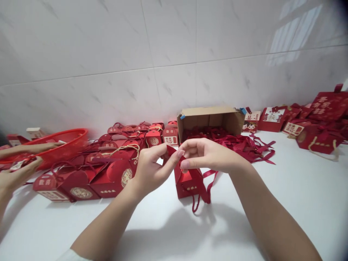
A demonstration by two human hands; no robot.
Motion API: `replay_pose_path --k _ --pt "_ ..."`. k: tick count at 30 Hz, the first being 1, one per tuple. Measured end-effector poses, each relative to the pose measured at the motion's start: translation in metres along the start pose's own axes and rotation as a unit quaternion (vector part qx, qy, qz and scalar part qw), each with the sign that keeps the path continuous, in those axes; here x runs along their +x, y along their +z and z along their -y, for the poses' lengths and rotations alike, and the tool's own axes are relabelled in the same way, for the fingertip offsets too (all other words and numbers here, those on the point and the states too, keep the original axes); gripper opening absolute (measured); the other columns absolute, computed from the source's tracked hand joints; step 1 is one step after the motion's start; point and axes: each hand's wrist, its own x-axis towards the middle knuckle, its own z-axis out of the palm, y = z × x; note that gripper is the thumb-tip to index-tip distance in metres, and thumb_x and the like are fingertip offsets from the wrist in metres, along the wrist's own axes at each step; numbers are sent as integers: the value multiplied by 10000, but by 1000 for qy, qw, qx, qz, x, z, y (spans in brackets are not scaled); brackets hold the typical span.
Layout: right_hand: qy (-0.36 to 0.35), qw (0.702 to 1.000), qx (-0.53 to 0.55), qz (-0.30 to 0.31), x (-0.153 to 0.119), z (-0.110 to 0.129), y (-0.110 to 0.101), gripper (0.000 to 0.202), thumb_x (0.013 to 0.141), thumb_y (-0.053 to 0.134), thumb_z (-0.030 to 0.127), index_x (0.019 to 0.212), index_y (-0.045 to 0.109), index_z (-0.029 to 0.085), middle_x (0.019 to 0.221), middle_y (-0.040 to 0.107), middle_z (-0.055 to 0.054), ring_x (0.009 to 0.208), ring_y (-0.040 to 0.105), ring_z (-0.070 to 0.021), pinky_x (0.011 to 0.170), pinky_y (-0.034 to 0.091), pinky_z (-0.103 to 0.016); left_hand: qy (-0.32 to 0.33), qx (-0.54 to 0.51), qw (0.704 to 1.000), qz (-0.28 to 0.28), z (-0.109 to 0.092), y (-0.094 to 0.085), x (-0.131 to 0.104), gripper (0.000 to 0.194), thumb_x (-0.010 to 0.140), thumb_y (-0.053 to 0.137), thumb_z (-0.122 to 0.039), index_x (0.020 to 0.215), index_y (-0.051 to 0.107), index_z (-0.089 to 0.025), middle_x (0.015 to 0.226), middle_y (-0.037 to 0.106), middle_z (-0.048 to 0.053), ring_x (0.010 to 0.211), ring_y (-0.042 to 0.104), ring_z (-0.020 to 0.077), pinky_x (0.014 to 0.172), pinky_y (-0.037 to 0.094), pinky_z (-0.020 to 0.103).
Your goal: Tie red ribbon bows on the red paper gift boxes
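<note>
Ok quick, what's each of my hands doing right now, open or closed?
Left hand: closed, pinching the top of the red box.
Right hand: fingers curled at the box's top; grip can't be told.

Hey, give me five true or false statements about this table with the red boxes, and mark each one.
1. The left hand and right hand are together at the top of a small red box. True.
2. The carton's opening faces the ceiling. False: the carton opens toward the person, with red ribbons spilling out.
3. Another person's hands show at the left, by a red basin. True.
4. The wall behind is bare red brick. False: it is white tile with grey veins.
5. Every other red box stands right of the carton. False: a big group of boxes stands to its left.
</note>
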Motion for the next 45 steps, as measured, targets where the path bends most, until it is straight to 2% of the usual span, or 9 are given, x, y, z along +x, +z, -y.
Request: replay_pose_path --k 4,9,13,17,19,22,29,37,45 --pt "-14 1000 16 12 0 -2 -8 274 748 647 414 786 598 147 698 593 -4 624 548 -94 563 423 -206 -17 -49 999 -11 3 14 0 149 784 601 -253 686 543 -157 527 488 -40 472 437 63 466 365 185" --pt "-2 998 -59 -12 -3 -2 -18 284 783 591 434 734 565 156 617 524 28 540 467 -70 502 350 -197 -113 -158 981 -2 12 26 4 165 797 594 -296 736 518 -163 610 536 -20 531 526 90 517 434 210" --pt "69 980 -177 -59 -12 -2 -34 301 837 486 428 678 496 172 608 494 34 477 387 -55 451 301 -193 -104 -84 991 23 16 23 9 159 821 551 -305 744 532 -167 672 565 -3 620 540 115 616 448 246" --pt "171 942 -286 -41 -14 -11 -52 321 822 481 417 610 442 179 565 395 36 461 320 -68 407 244 -211 -56 82 983 155 20 22 8 145 788 557 -321 744 584 -185 801 588 31 796 542 190 716 441 314" --pt "201 929 -310 -36 -12 -17 -57 334 808 487 427 593 412 183 553 354 34 460 299 -77 397 225 -224 -72 115 966 221 25 25 7 158 779 552 -337 765 611 -192 831 577 49 830 536 221 715 447 341" --pt "217 923 -316 -30 -8 -23 -58 347 795 493 450 589 395 188 555 338 30 456 288 -82 389 217 -233 -96 122 950 271 33 34 5 182 777 548 -353 813 638 -199 861 566 62 839 538 236 727 455 365" --pt "223 925 -309 4 -4 -22 -50 318 788 504 449 617 424 193 556 366 27 433 288 -77 379 210 -233 -81 135 947 281 41 47 -1 200 763 564 -350 863 646 -196 893 576 84 921 529 271 797 446 405" --pt "217 931 -294 10 -2 -23 -49 288 801 488 412 626 421 192 564 365 37 434 297 -71 393 227 -229 -85 54 956 274 42 51 -5 203 769 528 -250 935 639 -210 933 627 68 826 589 218 699 473 307" --pt "219 926 -307 27 5 -24 -45 256 798 487 376 630 438 190 533 344 49 408 275 -65 393 212 -235 -93 16 954 286 41 53 -4 218 752 518 -203 943 623 -209 941 664 53 834 599 212 696 470 296"
